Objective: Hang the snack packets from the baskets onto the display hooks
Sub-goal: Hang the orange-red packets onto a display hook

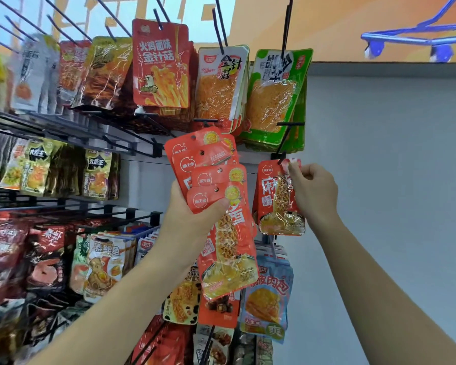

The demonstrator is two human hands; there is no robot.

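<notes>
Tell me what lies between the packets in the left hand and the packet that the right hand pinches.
In the head view, only a narrow strip of pale back panel separates the fanned packets from the single packet.

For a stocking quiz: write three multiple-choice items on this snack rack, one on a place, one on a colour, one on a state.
1. The single packet at the right hand sits right below: A green packets; B a blue packet; C a basket.
2. The fanned packets in the left hand are: A blue; B orange-red; C black.
3. The right hand's fingers: A lie flat; B pinch the single packet's top; C wrap its bottom edge.
Key: 1 A, green packets hang above it; 2 B, every front is orange-red; 3 B, fingertips close on its top corner.
</notes>
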